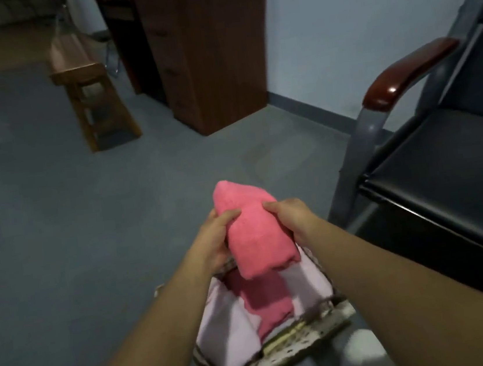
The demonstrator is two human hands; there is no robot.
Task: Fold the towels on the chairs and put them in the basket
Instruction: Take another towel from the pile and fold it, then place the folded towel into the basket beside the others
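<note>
Both sets of fingers curl round a folded pink terry towel [255,232], the left hand [215,237] and right hand [293,222] gripping its sides above a woven basket with pale pink lining [285,350]. Another folded pink towel [266,298] lies inside. A black-seated armchair [444,158] stands just beside.

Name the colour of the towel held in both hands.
The towel is pink; the head view shows it.

No legible text, seemingly.
</note>
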